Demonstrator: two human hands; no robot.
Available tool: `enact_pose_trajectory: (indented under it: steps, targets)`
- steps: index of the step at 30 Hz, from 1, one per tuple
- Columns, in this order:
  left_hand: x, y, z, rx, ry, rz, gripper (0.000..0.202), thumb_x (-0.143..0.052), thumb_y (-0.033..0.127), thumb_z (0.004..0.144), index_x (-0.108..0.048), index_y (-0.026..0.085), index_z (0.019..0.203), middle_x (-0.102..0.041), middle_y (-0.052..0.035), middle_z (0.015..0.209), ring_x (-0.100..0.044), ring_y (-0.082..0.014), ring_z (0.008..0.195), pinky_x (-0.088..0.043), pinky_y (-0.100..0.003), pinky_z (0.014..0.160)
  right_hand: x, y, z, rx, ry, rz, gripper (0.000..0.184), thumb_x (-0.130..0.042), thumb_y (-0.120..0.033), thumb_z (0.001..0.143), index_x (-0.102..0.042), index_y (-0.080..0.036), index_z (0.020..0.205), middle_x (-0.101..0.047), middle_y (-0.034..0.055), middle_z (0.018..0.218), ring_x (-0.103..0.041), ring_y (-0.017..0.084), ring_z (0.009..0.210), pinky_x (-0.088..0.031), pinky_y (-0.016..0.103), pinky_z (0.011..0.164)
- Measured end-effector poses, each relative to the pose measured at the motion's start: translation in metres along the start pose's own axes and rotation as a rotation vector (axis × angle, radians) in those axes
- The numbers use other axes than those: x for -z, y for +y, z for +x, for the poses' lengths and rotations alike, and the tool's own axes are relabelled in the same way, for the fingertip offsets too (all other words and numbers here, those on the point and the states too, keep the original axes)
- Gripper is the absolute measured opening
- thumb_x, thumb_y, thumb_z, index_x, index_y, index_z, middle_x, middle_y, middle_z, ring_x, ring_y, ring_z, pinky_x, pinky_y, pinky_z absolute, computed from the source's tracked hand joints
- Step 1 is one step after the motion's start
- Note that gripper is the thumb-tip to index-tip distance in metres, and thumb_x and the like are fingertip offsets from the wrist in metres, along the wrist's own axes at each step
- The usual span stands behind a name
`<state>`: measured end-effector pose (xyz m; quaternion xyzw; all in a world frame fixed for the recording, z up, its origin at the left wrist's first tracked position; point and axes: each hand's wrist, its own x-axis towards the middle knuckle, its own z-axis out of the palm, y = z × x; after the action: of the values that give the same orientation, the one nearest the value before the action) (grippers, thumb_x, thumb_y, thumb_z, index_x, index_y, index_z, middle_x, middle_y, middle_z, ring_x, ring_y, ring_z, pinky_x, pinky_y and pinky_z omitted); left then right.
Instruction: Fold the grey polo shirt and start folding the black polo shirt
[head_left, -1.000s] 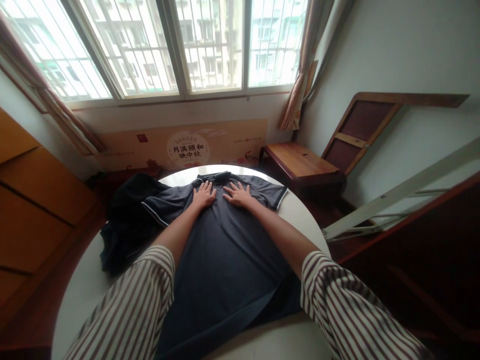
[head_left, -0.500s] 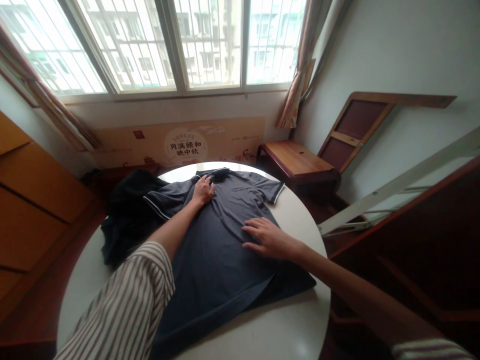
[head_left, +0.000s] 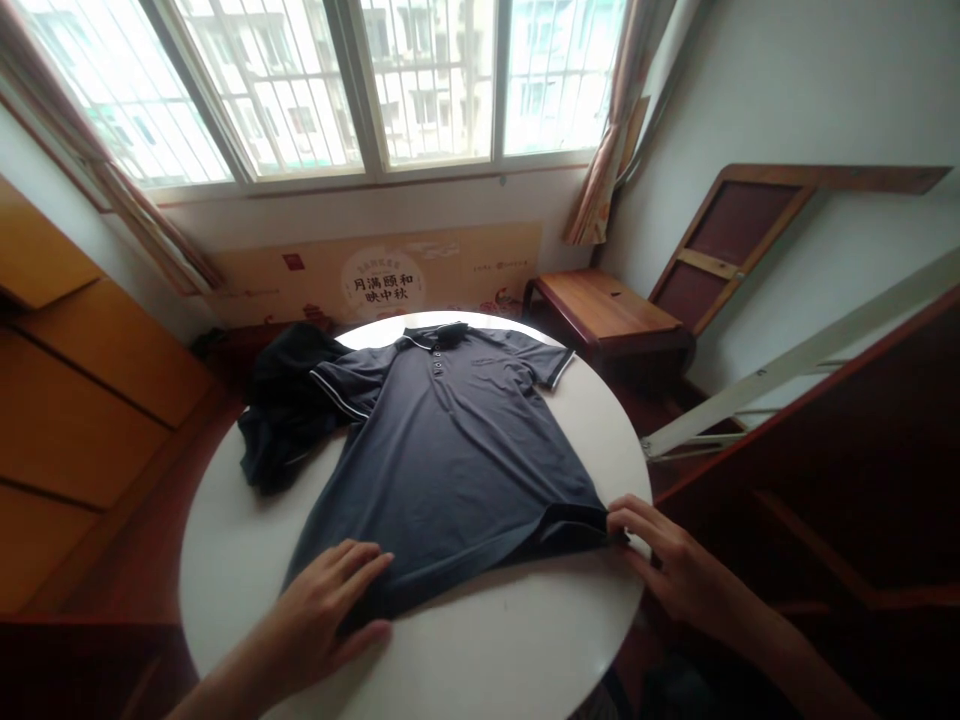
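Observation:
A dark grey polo shirt (head_left: 457, 440) with white-edged sleeves lies front up on a round white table (head_left: 525, 640), its collar toward the window. My left hand (head_left: 334, 610) rests at the shirt's near left hem, fingers stretched out over the cloth and the thumb apart. At the near right corner of the hem, my right hand (head_left: 667, 560) has its fingers closed on the shirt's edge. The front layer there is slightly lifted and shows the darker inside. A bunched black garment (head_left: 289, 410) lies by the left sleeve.
A wooden side table (head_left: 611, 305) stands beyond the table at the back right, with a folded wooden panel (head_left: 739, 225) by the wall. Orange-brown cabinets (head_left: 90, 400) are on the left. A printed cardboard panel (head_left: 465, 270) leans beneath the barred window (head_left: 427, 80).
Both hands have come back toward me: the left from near the collar to the near left hem, the right from the shirt's side to its right hem corner, which it now grips.

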<state>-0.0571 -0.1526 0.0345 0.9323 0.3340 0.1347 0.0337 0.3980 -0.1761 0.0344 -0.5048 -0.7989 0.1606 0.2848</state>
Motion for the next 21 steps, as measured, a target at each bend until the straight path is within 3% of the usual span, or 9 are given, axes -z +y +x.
enact_pose_trajectory:
  steps: [3, 9, 12, 15, 18, 21]
  targets:
    - [-0.009, -0.004, -0.028, 0.052, 0.107, 0.052, 0.041, -0.051, 0.017, 0.090, -0.056, 0.020, 0.130, -0.067, -0.0106, 0.118, -0.066, -0.0229, 0.106, -0.058, -0.032, 0.091, 0.003, -0.007, -0.007, 0.071, 0.059, -0.040, 0.016, -0.049, -0.010, 0.087, -0.059, -0.022, 0.086, -0.068, 0.0080, 0.105, -0.068, 0.018, 0.095, -0.056, 0.026, 0.082]
    - [-0.005, -0.004, -0.046, 0.108, 0.203, 0.022, 0.035, -0.044, 0.008, 0.087, -0.059, 0.021, 0.116, -0.070, -0.0073, 0.102, -0.070, -0.0184, 0.091, -0.058, -0.024, 0.083, 0.020, -0.011, -0.025, 0.255, 0.093, -0.154, 0.023, -0.056, -0.009, 0.087, -0.069, -0.022, 0.100, -0.073, 0.0070, 0.104, -0.069, 0.019, 0.096, -0.058, 0.028, 0.086]
    - [-0.006, -0.007, -0.048, 0.170, 0.231, 0.014, 0.032, -0.041, 0.008, 0.085, -0.058, 0.022, 0.109, -0.070, -0.0072, 0.099, -0.070, -0.0193, 0.088, -0.059, -0.026, 0.081, 0.021, -0.011, -0.036, 0.245, 0.062, -0.183, 0.021, -0.065, -0.015, 0.083, -0.071, -0.023, 0.102, -0.073, 0.0074, 0.104, -0.070, 0.021, 0.095, -0.060, 0.031, 0.084]
    - [-0.013, -0.013, -0.050, 0.207, 0.269, 0.025, 0.028, -0.039, 0.011, 0.090, -0.057, 0.023, 0.108, -0.071, -0.0066, 0.096, -0.072, -0.0194, 0.084, -0.060, -0.027, 0.076, 0.017, -0.008, -0.044, 0.229, 0.128, -0.150, 0.017, -0.064, -0.014, 0.084, -0.071, -0.023, 0.097, -0.073, 0.0062, 0.099, -0.070, 0.020, 0.091, -0.060, 0.030, 0.082]
    - [-0.015, -0.016, -0.048, 0.135, 0.256, 0.038, 0.019, -0.044, 0.021, 0.098, -0.059, 0.023, 0.110, -0.072, -0.0064, 0.097, -0.073, -0.0190, 0.083, -0.059, -0.025, 0.074, 0.011, -0.004, -0.049, 0.210, 0.206, -0.123, 0.019, -0.061, -0.011, 0.085, -0.070, -0.024, 0.095, -0.073, 0.0057, 0.098, -0.070, 0.020, 0.091, -0.060, 0.029, 0.082]
    - [-0.004, -0.014, -0.043, 0.023, 0.177, 0.002, 0.018, -0.047, 0.029, 0.100, -0.063, 0.022, 0.107, -0.070, -0.0046, 0.090, -0.071, -0.0156, 0.074, -0.057, -0.022, 0.069, 0.008, -0.002, -0.050, 0.192, 0.246, -0.112, 0.023, -0.060, -0.011, 0.085, -0.068, -0.025, 0.101, -0.072, 0.0050, 0.098, -0.070, 0.020, 0.091, -0.059, 0.028, 0.082]
